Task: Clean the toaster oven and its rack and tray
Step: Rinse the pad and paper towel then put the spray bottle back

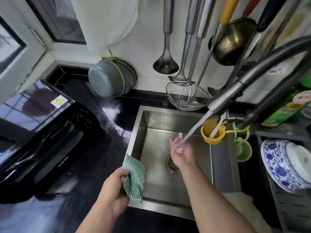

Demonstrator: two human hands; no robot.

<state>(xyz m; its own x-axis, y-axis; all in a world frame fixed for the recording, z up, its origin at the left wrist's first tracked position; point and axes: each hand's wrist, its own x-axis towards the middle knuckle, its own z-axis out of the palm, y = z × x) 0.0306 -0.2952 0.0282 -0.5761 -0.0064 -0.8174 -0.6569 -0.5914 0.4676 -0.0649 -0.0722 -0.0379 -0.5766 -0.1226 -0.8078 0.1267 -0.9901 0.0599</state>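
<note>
Black bench (94, 137) carrying everything, wet and glossy near the basin. On its left end, the toaster oven (42, 132), door closed, parked clear of the splash zone but within reach for wiping; rack and tray nowhere in view, possibly inside. Steel sink (222, 167) set into the bench, tap (223, 98) swung over it and running so water drains straight down. Right hand (182, 153) cupped loosely under the stream, fingers relaxed, holding nothing, probably rinsing or testing the water. Left hand (112, 190) clamped on the green striped cloth (134, 177), kept at the sink's left rim, likely awaiting wetting before the oven gets wiped.
</note>
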